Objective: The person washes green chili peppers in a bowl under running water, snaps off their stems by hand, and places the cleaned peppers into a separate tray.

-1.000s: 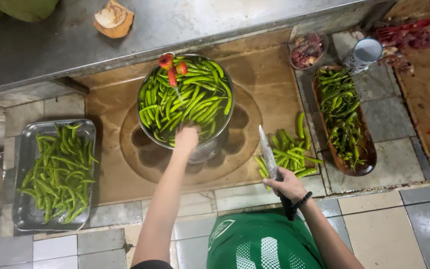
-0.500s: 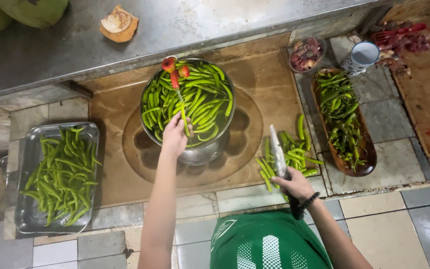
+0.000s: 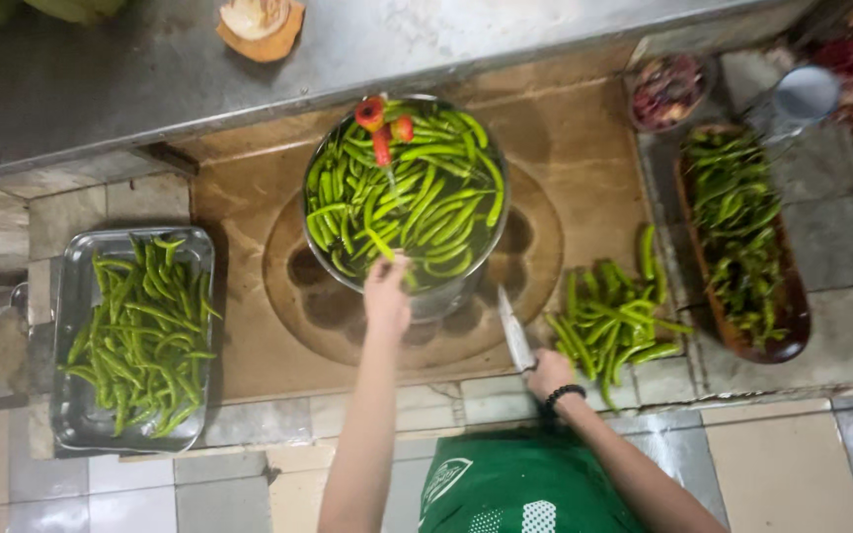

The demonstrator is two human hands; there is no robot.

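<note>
Green chillies fill the metal bowl (image 3: 320, 212). The left hand (image 3: 387, 291) pinches one chilli (image 3: 379, 242) at its near edge. The right hand (image 3: 548, 373), beside it, grips a knife (image 3: 515, 334).

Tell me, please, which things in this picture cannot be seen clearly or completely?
- Head view: the left hand covers its own fingertips, so what it grips in the metal bowl is hidden.
- The knife handle is hidden inside the right hand.
- The pale cut piece on the steel counter is cut off by the top edge.
- The dark contents of the small bowl are too blurred to identify.
</note>
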